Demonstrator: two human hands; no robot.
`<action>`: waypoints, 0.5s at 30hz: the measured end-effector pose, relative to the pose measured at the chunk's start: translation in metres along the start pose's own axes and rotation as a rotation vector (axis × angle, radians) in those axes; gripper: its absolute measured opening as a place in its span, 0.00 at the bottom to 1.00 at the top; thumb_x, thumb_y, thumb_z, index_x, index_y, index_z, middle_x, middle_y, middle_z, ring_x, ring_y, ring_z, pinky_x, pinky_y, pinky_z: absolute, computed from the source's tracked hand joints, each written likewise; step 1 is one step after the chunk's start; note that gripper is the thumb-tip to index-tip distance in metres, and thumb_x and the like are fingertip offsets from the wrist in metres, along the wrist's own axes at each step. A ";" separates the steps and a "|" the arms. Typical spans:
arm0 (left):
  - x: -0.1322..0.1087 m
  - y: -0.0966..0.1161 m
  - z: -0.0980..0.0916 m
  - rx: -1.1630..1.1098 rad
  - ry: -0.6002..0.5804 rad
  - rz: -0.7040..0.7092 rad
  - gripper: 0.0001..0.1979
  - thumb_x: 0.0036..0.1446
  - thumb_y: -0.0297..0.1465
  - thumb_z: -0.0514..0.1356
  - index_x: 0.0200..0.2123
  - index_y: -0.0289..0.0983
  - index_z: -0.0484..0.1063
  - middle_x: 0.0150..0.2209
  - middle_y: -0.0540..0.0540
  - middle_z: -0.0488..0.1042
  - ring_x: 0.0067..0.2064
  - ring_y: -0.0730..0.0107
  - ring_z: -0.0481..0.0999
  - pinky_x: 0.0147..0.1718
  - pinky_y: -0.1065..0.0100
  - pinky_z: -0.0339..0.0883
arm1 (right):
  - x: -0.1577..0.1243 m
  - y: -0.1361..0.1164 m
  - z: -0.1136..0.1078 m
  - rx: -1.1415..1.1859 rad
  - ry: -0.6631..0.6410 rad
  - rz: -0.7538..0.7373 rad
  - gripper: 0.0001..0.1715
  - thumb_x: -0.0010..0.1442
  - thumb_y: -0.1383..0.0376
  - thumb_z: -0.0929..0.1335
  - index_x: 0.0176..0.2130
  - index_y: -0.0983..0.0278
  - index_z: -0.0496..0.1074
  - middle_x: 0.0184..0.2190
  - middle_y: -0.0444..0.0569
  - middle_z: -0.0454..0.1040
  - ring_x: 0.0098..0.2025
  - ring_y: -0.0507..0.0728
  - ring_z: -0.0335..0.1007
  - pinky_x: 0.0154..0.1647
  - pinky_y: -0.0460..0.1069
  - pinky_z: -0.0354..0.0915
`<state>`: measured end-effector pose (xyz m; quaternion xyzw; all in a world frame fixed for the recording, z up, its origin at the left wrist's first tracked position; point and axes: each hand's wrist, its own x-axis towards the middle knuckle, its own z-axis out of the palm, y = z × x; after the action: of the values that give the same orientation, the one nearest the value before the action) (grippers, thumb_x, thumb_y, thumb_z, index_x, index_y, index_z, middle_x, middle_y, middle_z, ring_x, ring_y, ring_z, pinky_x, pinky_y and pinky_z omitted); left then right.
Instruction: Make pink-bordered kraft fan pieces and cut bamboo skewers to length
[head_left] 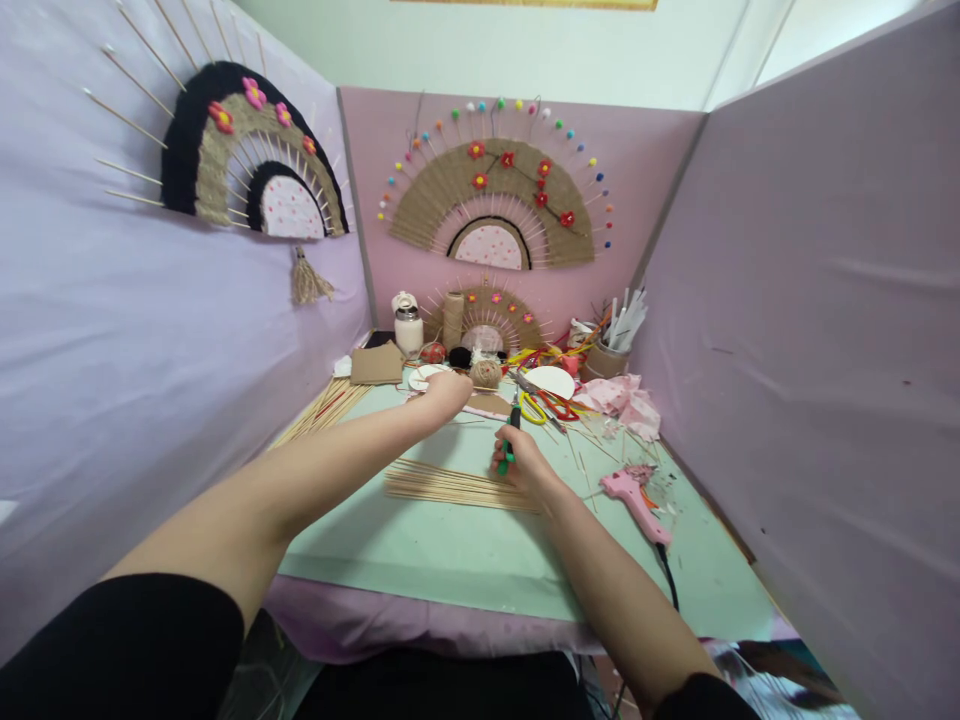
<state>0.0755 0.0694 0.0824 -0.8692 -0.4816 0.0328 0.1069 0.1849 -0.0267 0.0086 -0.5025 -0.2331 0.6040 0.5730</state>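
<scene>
My right hand (521,457) is wrapped round green-and-black cutting pliers (513,435), whose jaws point up and away from me. Beneath and left of that hand, a row of thin bamboo sticks (450,487) lies on the pale green tabletop (420,560). My left hand (448,393) reaches to the back of the table, beside a ball of twine (486,374) and over a white disc (426,377). Its fingers are mostly hidden behind the hand, so what they touch cannot be made out. A brown curved cardboard piece (489,404) lies between the two hands.
A pink glue gun (637,503) with a black cord lies at the right. Scissors (555,404), a white half-disc (550,382) and pink cloth (622,403) are behind it. More sticks (324,408) and cardboard (377,364) lie back left. Decorated fans (506,165) hang on the partitions.
</scene>
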 end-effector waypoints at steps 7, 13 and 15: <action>-0.009 -0.033 0.016 -0.050 -0.084 0.112 0.14 0.59 0.28 0.51 0.46 0.37 0.73 0.40 0.36 0.76 0.44 0.57 0.76 0.40 0.63 0.66 | -0.004 -0.005 0.001 0.042 -0.009 -0.069 0.17 0.40 0.64 0.69 0.31 0.60 0.59 0.20 0.37 0.60 0.18 0.47 0.55 0.18 0.43 0.55; -0.008 -0.044 0.041 -0.059 -0.164 0.067 0.15 0.58 0.27 0.52 0.46 0.39 0.73 0.43 0.33 0.75 0.44 0.56 0.75 0.40 0.61 0.67 | -0.003 -0.007 0.000 0.037 0.005 -0.132 0.19 0.37 0.64 0.68 0.32 0.60 0.60 0.20 0.36 0.60 0.19 0.46 0.56 0.18 0.43 0.55; -0.006 -0.045 0.047 -0.060 -0.185 0.050 0.14 0.57 0.26 0.53 0.43 0.37 0.75 0.42 0.33 0.76 0.44 0.55 0.76 0.41 0.60 0.67 | -0.003 -0.008 0.000 0.038 0.005 -0.133 0.20 0.37 0.64 0.68 0.33 0.61 0.60 0.20 0.36 0.61 0.19 0.46 0.56 0.18 0.43 0.55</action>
<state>0.0273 0.0944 0.0459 -0.8771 -0.4683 0.1011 0.0349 0.1879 -0.0278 0.0165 -0.4764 -0.2529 0.5676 0.6220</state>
